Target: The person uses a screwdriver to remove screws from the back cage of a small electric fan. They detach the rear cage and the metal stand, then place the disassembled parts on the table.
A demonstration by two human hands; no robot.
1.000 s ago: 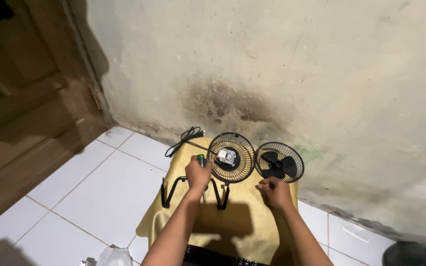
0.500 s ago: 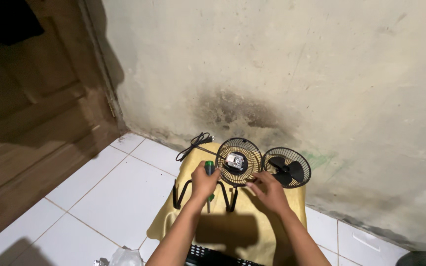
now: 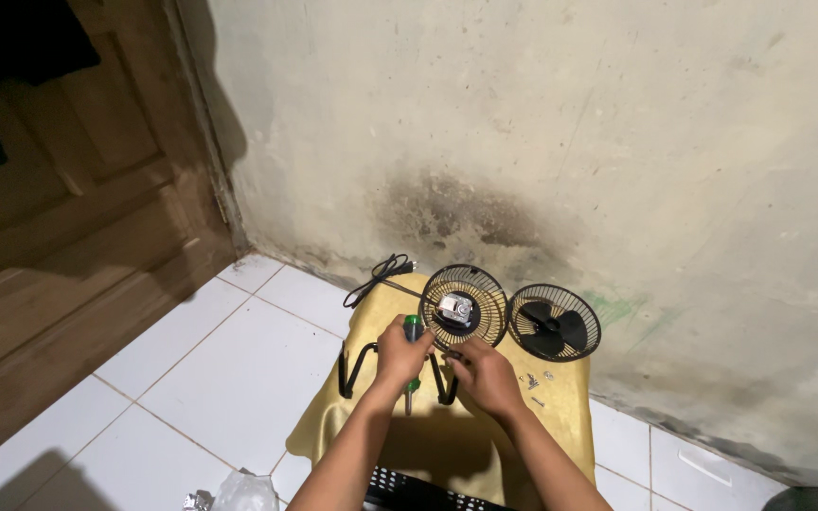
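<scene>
Tiles of white floor (image 3: 210, 378) lie left of a mustard-yellow cloth (image 3: 560, 416). On it, the left hand (image 3: 401, 355) holds its grip closed around a green-handled screwdriver (image 3: 412, 331). Just right, the right hand (image 3: 485, 377), fingers curled, touches the round black wire fan guard with its motor (image 3: 464, 307). Beside it lies a black-bladed grille (image 3: 553, 323).

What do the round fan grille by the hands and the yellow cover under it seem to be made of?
The fan grille looks like thin metal wire, dark-coated: fine radial spokes with light showing through. The yellow cover looks like soft cloth, matte: it drapes and creases over the edges. Neither is certain from this view.
</scene>
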